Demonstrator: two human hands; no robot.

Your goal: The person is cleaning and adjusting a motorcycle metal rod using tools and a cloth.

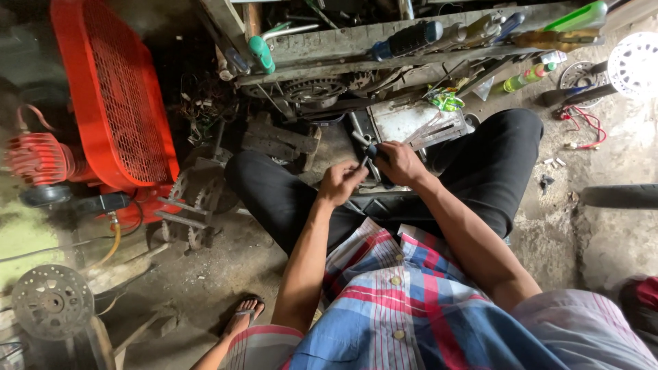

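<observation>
Workshop floor; fingers [356, 171] pinching small metal part [367, 163].

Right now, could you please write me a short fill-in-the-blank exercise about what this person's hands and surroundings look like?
1. The left hand and right hand meet over a small dark part, between the person's ____.
2. The big mesh guard to the person's left is coloured ____.
3. The screwdrivers lie on a rack ____ the hands in the picture.
4. The shirt has a ____ pattern.

Missing words: knees; red; above; checked
</observation>
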